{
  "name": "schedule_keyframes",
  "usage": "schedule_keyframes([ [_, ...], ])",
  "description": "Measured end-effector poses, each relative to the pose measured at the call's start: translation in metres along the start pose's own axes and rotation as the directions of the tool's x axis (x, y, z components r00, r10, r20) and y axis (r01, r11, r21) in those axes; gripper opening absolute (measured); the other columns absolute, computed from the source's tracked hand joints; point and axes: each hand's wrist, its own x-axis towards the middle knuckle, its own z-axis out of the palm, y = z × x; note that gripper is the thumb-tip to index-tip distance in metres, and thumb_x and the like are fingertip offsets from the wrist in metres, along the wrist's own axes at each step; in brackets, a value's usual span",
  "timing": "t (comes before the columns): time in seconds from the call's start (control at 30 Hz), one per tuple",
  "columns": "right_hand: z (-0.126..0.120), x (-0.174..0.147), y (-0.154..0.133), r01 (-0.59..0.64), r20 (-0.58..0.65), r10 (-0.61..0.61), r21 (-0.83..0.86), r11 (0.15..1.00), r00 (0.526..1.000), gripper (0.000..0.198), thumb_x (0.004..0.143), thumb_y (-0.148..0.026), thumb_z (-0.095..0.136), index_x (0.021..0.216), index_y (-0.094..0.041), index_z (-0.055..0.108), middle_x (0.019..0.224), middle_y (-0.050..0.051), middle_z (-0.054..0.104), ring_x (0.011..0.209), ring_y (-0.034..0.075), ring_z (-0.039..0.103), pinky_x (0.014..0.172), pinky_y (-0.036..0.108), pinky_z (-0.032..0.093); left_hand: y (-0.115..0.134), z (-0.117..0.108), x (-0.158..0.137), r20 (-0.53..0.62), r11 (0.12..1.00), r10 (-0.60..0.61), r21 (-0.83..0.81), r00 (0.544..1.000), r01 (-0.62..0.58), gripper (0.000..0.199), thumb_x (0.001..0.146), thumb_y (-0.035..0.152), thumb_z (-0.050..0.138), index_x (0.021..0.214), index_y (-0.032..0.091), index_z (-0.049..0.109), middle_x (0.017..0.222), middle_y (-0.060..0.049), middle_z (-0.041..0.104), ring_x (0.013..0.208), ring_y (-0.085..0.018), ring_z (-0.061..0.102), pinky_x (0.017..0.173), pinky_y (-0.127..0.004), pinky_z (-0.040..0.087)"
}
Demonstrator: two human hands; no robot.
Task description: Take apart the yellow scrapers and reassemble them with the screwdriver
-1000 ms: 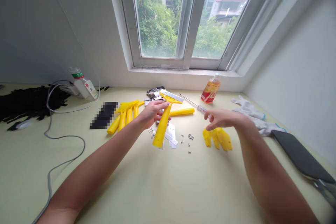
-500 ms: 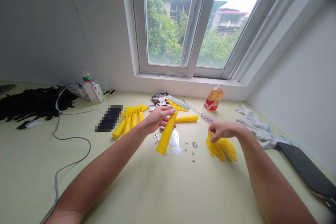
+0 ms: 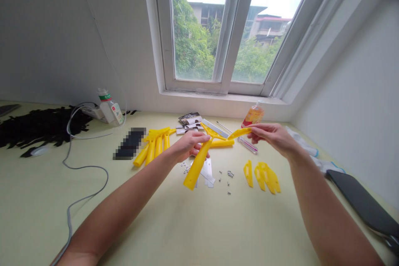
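Note:
My left hand (image 3: 192,145) is closed on a yellow scraper handle (image 3: 198,166), its wide head pointing away from me with a metal blade (image 3: 215,129) lying along it. Between the fingertips of my right hand (image 3: 271,135) is a flat yellow plastic clamp plate (image 3: 239,134), its far tip close to the right end of the scraper head; I cannot tell whether they touch. More yellow plates (image 3: 267,178) lie below my right hand. Nuts (image 3: 185,167), screws (image 3: 230,173) and loose blades (image 3: 208,172) lie near the scraper handle.
Several yellow handles (image 3: 158,143) are piled at left. A screwdriver (image 3: 247,145) lies behind my hands, near an orange-labelled bottle (image 3: 253,114). White gloves (image 3: 302,143) and a dark flat object (image 3: 361,199) are at right. A grey cable (image 3: 106,174) runs along the left.
My right hand has lifted one yellow plate from the group at right and brought it up and left to the scraper head. My left hand still holds the scraper handle, nearly unmoved.

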Motion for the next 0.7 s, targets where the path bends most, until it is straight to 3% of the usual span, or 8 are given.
schedule_keyframes([
  [0.17,0.002,0.005,0.008,0.086,-0.13,-0.06,0.203,0.975,0.99,0.04,0.07,-0.044,0.079,0.1,-0.017,0.076,0.098,0.012,0.074,0.075,0.017,0.065,0.074,0.035,0.053,-0.001,0.001,0.001,0.007,1.0,-0.004,-0.007,1.0,0.004,0.038,0.072,0.044,0.079,0.086,0.014,0.06,0.069,-0.001,0.057,0.062,-0.021,0.07,0.054,-0.028,0.055],
  [0.33,0.006,0.008,0.005,0.124,-0.212,-0.077,0.216,0.969,0.974,0.028,0.07,-0.043,0.08,0.083,-0.018,0.076,0.075,0.006,0.072,0.062,0.012,0.056,0.063,0.029,0.048,-0.003,0.001,0.002,0.015,1.0,-0.004,0.007,1.0,0.003,0.037,0.073,0.044,0.078,0.086,0.014,0.061,0.069,-0.001,0.057,0.062,-0.021,0.07,0.053,-0.028,0.055],
  [0.4,0.012,0.009,0.001,0.12,-0.211,-0.074,0.213,0.97,0.975,0.036,0.065,-0.04,0.084,0.094,-0.019,0.075,0.076,0.004,0.072,0.063,0.013,0.057,0.062,0.029,0.047,-0.004,0.001,0.002,0.023,1.0,-0.004,0.017,1.0,0.004,0.037,0.074,0.044,0.077,0.087,0.014,0.061,0.07,-0.001,0.057,0.062,-0.021,0.07,0.054,-0.028,0.055],
  [0.5,0.027,0.006,-0.01,0.092,-0.187,-0.063,0.148,0.985,0.98,0.048,0.064,-0.041,0.084,0.106,-0.019,0.073,0.083,0.006,0.074,0.068,0.015,0.06,0.064,0.03,0.048,-0.005,0.002,0.002,0.028,0.999,-0.002,0.045,1.0,0.001,0.038,0.075,0.046,0.076,0.089,0.014,0.062,0.072,-0.001,0.057,0.063,-0.02,0.07,0.055,-0.028,0.055],
  [0.63,0.054,-0.002,-0.025,0.068,-0.189,-0.077,-0.057,0.996,0.979,0.036,0.071,-0.049,0.076,0.086,-0.016,0.077,0.08,0.008,0.074,0.067,0.017,0.061,0.065,0.031,0.048,-0.007,0.005,0.002,0.019,0.997,-0.011,0.079,1.0,0.01,0.041,0.075,0.048,0.076,0.09,0.013,0.062,0.073,-0.002,0.058,0.063,-0.02,0.07,0.055,-0.026,0.054],
  [0.7,0.066,-0.006,-0.029,0.086,-0.189,-0.108,-0.119,0.989,0.976,0.034,0.074,-0.049,0.074,0.086,-0.017,0.077,0.082,0.008,0.075,0.073,0.019,0.064,0.067,0.031,0.048,-0.008,0.006,0.002,0.01,0.996,-0.015,0.093,1.0,0.014,0.041,0.075,0.049,0.075,0.091,0.013,0.062,0.074,-0.003,0.059,0.064,-0.02,0.07,0.055,-0.025,0.054],
])
